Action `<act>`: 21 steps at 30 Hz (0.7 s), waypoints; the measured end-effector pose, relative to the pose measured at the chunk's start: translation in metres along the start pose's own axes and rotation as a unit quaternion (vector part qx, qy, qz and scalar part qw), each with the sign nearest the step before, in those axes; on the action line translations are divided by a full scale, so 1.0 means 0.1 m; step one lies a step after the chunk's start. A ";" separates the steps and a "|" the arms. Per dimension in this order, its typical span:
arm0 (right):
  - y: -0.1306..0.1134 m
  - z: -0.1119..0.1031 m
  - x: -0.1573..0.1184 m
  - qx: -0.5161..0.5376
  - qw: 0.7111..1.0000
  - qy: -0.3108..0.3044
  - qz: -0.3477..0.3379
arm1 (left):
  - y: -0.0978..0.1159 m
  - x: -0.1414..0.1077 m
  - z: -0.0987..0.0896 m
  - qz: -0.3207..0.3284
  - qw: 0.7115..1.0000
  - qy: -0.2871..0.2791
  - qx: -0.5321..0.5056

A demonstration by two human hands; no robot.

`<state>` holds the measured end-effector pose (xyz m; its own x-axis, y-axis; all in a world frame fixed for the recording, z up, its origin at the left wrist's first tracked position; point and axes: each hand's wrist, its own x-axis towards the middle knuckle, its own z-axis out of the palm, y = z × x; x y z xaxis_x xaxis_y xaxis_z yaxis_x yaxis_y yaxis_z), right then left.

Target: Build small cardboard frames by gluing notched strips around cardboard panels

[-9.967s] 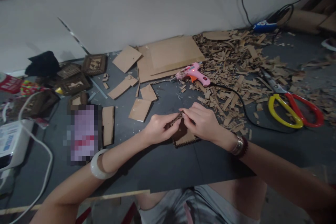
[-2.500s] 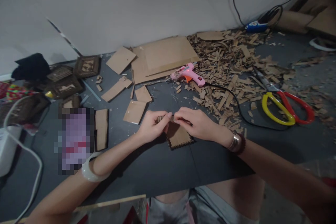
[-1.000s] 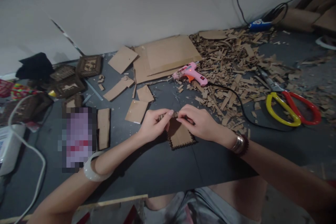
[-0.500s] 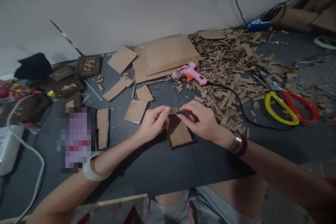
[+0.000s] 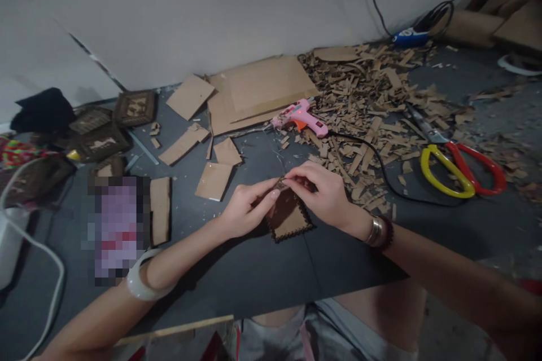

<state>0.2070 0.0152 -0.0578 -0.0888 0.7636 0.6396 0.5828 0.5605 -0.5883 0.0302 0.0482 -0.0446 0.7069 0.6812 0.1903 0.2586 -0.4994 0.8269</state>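
Between my left hand [image 5: 248, 208] and my right hand [image 5: 319, 192], the fingertips of both pinch a narrow notched cardboard strip [image 5: 282, 183]. Its ends are mostly hidden by my fingers. Directly below lies a small dark-brown cardboard panel with a scalloped edge [image 5: 288, 220], its upper part under my fingers. The panel rests on a black mat [image 5: 271, 276], and the strip appears to sit just over its top edge, though contact is hard to tell.
A pink hot glue gun [image 5: 300, 115] lies just beyond my hands, its black cord [image 5: 381, 175] trailing right. Cardboard scraps [image 5: 364, 101] are heaped behind it. Red-and-yellow scissors [image 5: 459, 172] lie right; cardboard pieces [image 5: 214, 180] and finished frames [image 5: 99, 144] lie left.
My hands have drawn closer together, with the strip now lower and nearer the panel. The view has shifted slightly, so the table items appear a little further left.
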 end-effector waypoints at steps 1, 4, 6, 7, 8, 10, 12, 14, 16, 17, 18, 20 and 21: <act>0.00 0.00 0.00 0.008 1.000 -0.004 0.004 | 0.00 0.00 0.00 0.005 1.000 -0.002 0.007; 0.01 -0.01 0.00 0.022 0.999 -0.026 0.010 | 0.00 -0.01 0.00 0.018 1.000 -0.005 0.019; 0.02 -0.01 0.00 0.019 0.999 -0.041 0.009 | -0.01 -0.02 0.00 0.021 0.999 -0.006 0.025; 0.02 0.00 0.00 0.015 0.999 -0.047 0.008 | -0.01 -0.02 0.00 0.021 0.999 -0.007 0.029; 0.02 0.00 0.00 0.011 0.999 -0.052 0.006 | -0.01 -0.02 0.00 0.022 0.999 -0.008 0.033; 0.02 0.00 -0.01 0.002 0.998 -0.063 0.005 | 0.00 -0.01 0.00 0.025 0.999 -0.007 0.043; 0.02 0.00 -0.02 -0.004 0.997 -0.071 0.006 | 0.02 -0.01 0.00 0.024 0.999 -0.005 0.048; 0.02 0.00 -0.03 -0.006 0.997 -0.075 0.008 | 0.03 0.00 0.00 0.014 0.999 0.002 0.044; 0.03 0.00 -0.03 -0.008 0.998 -0.069 0.010 | 0.03 0.00 0.00 0.001 0.999 0.017 0.033; 0.04 0.00 -0.03 -0.010 0.998 -0.062 0.012 | 0.03 0.01 0.00 -0.005 0.999 0.025 0.027; 0.04 0.00 -0.02 -0.012 0.998 -0.052 0.014 | 0.02 0.01 0.00 -0.011 0.999 0.032 0.020; 0.05 -0.01 -0.01 -0.013 0.999 -0.032 0.018 | 0.01 0.01 0.01 -0.027 0.999 0.044 0.004; 0.05 -0.02 0.00 -0.011 0.999 -0.025 0.020 | 0.01 0.01 0.01 -0.036 0.998 0.051 -0.004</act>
<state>0.2112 0.0175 -0.0595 -0.1043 0.8006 0.5901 0.6045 0.5222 -0.6016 0.0319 0.0484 -0.0443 0.6166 0.7656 0.1832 0.2999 -0.4436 0.8445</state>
